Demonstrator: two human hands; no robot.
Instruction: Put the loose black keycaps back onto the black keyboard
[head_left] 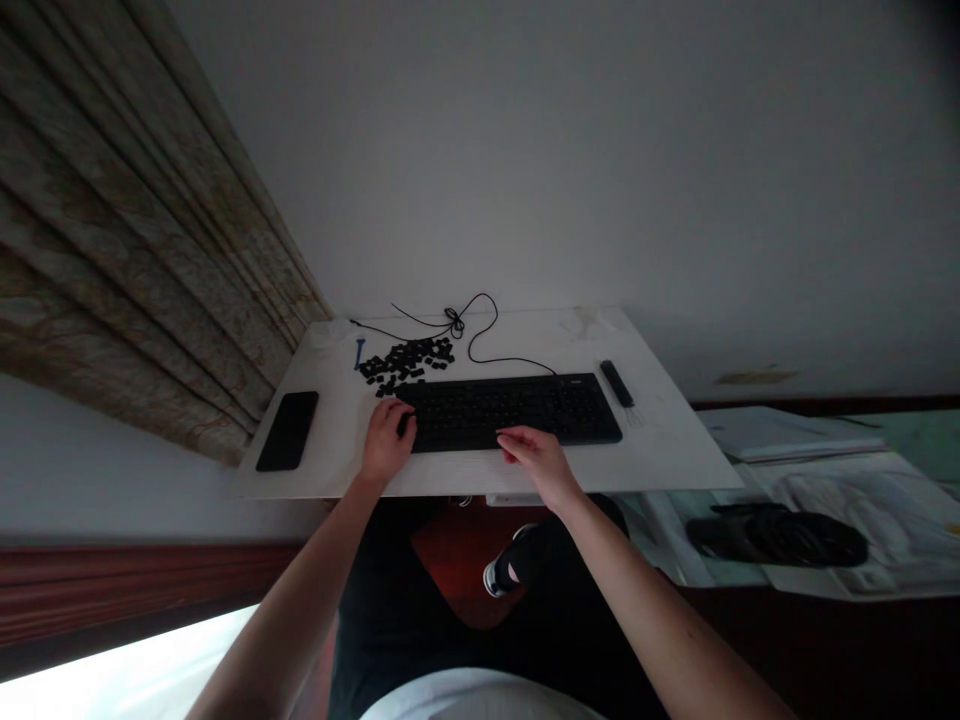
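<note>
Beside a patterned curtain (135,250), a black smartphone (287,431) lies on a white desk (660,450), near a small blue tool (358,352) and a heap of loose black keycaps (406,364). The left hand (388,442) sits at the left end of a black keyboard (517,412), fingers curled together over the keys; whether they clamp a key cannot be told. The right hand (538,462) rests at the front edge, fingers together and flat, clamped on nothing. A thin black cable (480,325) loops behind, a black remote (616,384) at right. The risk: the heap sits just beside the left hand, so a careless wrist could scatter keycaps
</note>
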